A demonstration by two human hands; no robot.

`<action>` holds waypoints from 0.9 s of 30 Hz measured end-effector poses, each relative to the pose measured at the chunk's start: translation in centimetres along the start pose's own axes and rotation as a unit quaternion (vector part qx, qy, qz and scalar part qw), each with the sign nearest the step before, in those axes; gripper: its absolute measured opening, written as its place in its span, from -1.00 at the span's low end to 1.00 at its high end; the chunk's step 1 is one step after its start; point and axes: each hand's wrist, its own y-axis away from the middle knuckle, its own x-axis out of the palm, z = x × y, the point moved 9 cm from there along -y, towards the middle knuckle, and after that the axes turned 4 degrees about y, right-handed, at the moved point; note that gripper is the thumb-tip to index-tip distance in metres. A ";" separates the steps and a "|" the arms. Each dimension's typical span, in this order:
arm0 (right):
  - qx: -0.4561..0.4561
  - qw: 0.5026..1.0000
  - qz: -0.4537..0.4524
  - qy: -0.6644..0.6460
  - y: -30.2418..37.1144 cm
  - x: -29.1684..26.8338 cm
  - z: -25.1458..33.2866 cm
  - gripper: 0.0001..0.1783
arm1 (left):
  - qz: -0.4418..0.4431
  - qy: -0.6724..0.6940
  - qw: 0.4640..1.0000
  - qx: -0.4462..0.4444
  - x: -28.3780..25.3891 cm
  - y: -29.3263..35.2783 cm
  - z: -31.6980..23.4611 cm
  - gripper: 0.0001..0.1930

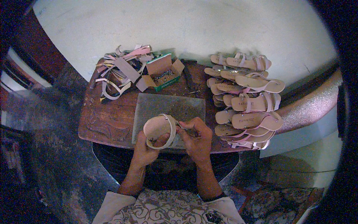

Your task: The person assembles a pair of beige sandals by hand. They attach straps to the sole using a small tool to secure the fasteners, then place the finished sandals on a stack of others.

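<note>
A sandal (156,127) with a tan insole and a cream strap looped over it is held up above a grey slab. My left hand (146,149) grips it from the left and below, thumb and fingers closed round the sole. Just right of the strap, my right hand (197,139) is closed in a pinch, its fingertips at the strap's outer side. Something small and dark shows between those fingers, too little of it to name. The grey slab (143,108) lies flat on the wooden table (112,121) beneath both hands.
Stacked finished-looking sandals (248,102) cover the table's right end. At the back stands an opened green and brown carton (164,76) of small metal pieces, beside a heap of loose straps (125,69). A pale wall (186,26) rises behind the table.
</note>
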 end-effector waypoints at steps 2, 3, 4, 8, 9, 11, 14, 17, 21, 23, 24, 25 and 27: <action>-0.005 1.000 -0.005 -0.006 0.1 0.1 -0.2 -0.78 | -0.015 0.010 1.000 0.015 -0.1 0.2 -0.2 -0.67; 0.001 1.000 -0.003 -0.006 0.1 0.1 -0.2 -0.79 | -0.021 0.016 0.999 0.022 -0.1 0.2 -0.3 -0.67; 0.007 1.000 -0.001 -0.005 0.0 0.1 -0.3 -0.79 | -0.010 0.009 1.000 0.016 0.0 0.1 -0.2 -0.67; 0.010 1.000 0.026 -0.002 -0.1 0.3 -0.1 -0.80 | 0.013 0.028 0.999 -0.014 0.0 0.0 0.2 -0.67; 0.022 0.999 0.025 -0.030 -0.1 0.4 -0.6 -0.81 | 0.016 0.045 0.999 -0.023 0.0 0.1 0.4 -0.67; 0.045 0.995 0.024 -0.086 0.3 0.9 -1.8 -0.81 | 0.023 0.046 0.999 -0.017 0.1 0.0 0.4 -0.67; 0.058 0.994 0.044 -0.078 0.4 1.0 -1.9 -0.81 | 0.028 0.046 0.998 -0.009 -0.1 0.0 0.5 -0.68; 0.073 0.991 0.051 -0.096 0.5 1.2 -2.3 -0.81 | 0.026 0.042 0.999 -0.010 -0.3 0.1 0.7 -0.68; 0.073 0.992 0.054 -0.091 0.6 1.2 -2.7 -0.80 | 0.042 0.014 0.999 -0.031 -0.2 0.0 0.9 -0.66; 0.070 0.993 0.041 -0.090 0.6 1.1 -2.9 -0.80 | 0.038 0.031 0.998 -0.027 -0.2 0.0 0.8 -0.66; 0.070 0.993 0.046 -0.079 0.6 1.2 -2.9 -0.80 | 0.033 0.038 0.998 -0.025 -0.2 0.1 0.8 -0.66; 0.071 0.994 0.051 -0.068 0.6 1.1 -3.0 -0.81 | 0.020 0.039 0.999 -0.006 -0.6 0.2 1.2 -0.66; 0.107 0.989 0.063 -0.077 0.6 1.2 -3.6 -0.81 | -0.006 0.041 0.999 0.030 -1.3 0.5 2.3 -0.65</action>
